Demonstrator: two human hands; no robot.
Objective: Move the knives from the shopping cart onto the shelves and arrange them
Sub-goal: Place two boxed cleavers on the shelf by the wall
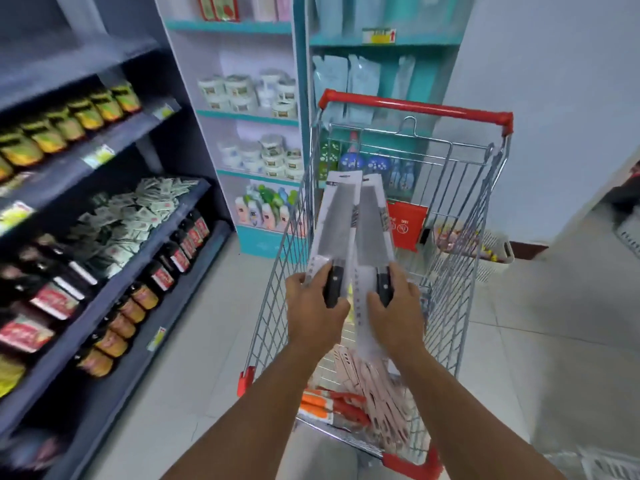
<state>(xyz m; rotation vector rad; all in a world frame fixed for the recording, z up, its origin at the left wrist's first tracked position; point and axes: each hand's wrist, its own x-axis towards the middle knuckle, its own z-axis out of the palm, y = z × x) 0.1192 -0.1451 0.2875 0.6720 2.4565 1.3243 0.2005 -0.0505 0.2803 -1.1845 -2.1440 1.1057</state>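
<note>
My left hand (313, 306) grips the black handle of a packaged cleaver (337, 223) on a white backing card. My right hand (398, 308) grips the handle of a second packaged cleaver (372, 230). Both blades point up and away, held side by side above the shopping cart (460, 188), a wire cart with red handle and corner guards. In the cart's near end lie several more packaged knives: pink-carded ones (377, 386) and orange-handled ones (329, 405).
A dark shelf unit (114, 292) with jars, sachets and sauce bottles runs along the left. A teal-and-white shelf (249, 116) with tubs and bottles stands behind the cart. A white basket (491, 251) sits on the tiled floor at the right wall.
</note>
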